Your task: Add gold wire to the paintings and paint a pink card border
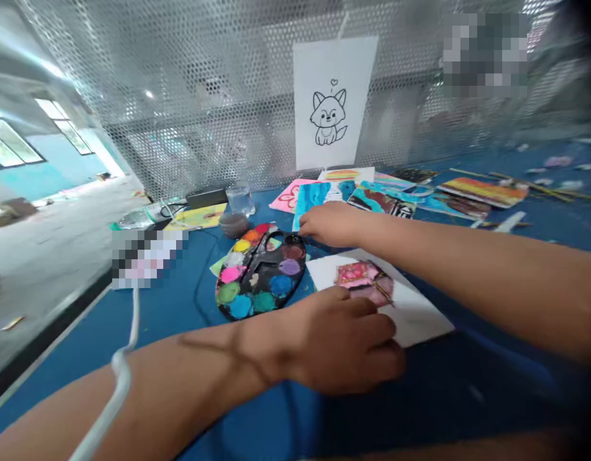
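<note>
My left hand [350,339], reaching in from the lower left, is closed with its fingers curled under, resting over the near left side of a white sheet [422,320]. A pink, red and brown painting [365,282] fills the middle of that sheet. From the right, my right hand [331,224] reaches across to the far right rim of a black oval paint palette [264,272]. Its fingers are bent together beside the black paint, and anything between them is hidden. Several coloured paints sit around the palette.
Behind the palette stand a cup of murky water [234,224] and a clear cup [241,202]. Painted cards [381,200] lie at the back. A fox drawing [330,121] hangs on the perforated metal screen [218,96]. A white cable [125,371] crosses my left forearm.
</note>
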A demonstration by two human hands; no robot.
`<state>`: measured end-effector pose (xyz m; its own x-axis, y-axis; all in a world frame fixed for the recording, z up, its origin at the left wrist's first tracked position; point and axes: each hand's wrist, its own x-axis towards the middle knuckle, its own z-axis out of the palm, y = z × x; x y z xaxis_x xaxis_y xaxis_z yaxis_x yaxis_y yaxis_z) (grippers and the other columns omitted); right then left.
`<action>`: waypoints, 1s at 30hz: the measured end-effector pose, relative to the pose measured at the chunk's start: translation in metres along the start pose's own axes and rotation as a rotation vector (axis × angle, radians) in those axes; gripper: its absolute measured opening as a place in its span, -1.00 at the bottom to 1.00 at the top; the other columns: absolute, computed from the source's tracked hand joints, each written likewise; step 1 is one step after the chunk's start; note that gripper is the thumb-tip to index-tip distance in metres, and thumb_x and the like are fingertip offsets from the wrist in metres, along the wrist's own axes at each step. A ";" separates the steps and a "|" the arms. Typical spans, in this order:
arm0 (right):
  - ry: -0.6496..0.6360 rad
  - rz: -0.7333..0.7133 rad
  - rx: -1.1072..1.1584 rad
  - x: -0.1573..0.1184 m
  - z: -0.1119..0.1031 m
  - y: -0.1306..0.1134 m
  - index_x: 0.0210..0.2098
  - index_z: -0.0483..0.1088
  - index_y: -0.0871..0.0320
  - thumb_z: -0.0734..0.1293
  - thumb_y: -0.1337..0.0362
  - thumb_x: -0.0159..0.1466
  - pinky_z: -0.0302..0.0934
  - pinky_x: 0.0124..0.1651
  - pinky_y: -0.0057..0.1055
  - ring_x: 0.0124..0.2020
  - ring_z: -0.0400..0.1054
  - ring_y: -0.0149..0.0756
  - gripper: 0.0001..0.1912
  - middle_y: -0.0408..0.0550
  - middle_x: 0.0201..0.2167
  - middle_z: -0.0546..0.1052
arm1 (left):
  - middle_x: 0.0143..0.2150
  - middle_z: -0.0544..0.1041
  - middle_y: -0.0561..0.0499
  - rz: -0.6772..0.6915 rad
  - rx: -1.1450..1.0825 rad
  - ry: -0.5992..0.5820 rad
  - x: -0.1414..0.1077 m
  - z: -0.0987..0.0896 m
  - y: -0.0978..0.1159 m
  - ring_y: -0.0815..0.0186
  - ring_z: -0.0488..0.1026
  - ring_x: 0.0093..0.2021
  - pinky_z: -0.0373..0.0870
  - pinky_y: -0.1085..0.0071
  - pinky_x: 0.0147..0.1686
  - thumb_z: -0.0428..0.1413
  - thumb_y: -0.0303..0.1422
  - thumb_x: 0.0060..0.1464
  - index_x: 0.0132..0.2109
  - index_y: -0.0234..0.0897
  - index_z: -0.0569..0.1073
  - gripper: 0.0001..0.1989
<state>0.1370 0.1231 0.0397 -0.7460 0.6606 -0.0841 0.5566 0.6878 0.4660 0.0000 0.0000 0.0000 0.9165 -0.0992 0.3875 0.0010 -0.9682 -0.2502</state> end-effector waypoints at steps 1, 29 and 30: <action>0.001 -0.006 -0.004 0.004 0.002 0.000 0.07 0.51 0.13 0.19 0.40 0.37 0.15 -0.28 -0.34 -0.04 0.47 -0.12 -0.63 0.04 0.04 0.57 | -0.25 0.55 -0.03 0.000 0.003 0.017 -0.001 0.003 -0.001 0.21 0.45 -0.28 0.38 0.26 -0.36 -0.03 -0.42 0.33 -0.16 -0.30 0.58 -0.73; 0.082 -0.444 -0.400 0.021 0.024 0.027 -0.16 0.48 0.17 0.18 0.38 0.46 -0.06 -0.36 -0.31 -0.30 0.30 -0.34 -0.77 -0.08 -0.23 0.49 | -0.46 0.36 0.08 0.164 0.131 0.277 0.006 0.009 0.017 0.40 0.22 -0.53 0.01 0.35 -0.51 0.20 -0.43 0.14 -0.47 -0.29 0.40 -0.77; 0.083 -0.452 -0.401 0.021 0.024 0.027 -0.17 0.48 0.17 0.18 0.39 0.45 -0.06 -0.36 -0.32 -0.31 0.30 -0.34 -0.78 -0.08 -0.23 0.49 | -0.45 0.37 0.08 0.144 0.128 0.275 0.006 0.009 0.017 0.40 0.23 -0.53 0.02 0.35 -0.51 0.19 -0.44 0.14 -0.48 -0.29 0.40 -0.77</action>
<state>0.1453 0.1628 0.0294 -0.9113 0.2931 -0.2891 0.0094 0.7169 0.6971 0.0089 -0.0153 -0.0098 0.7686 -0.3083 0.5606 -0.0546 -0.9046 -0.4227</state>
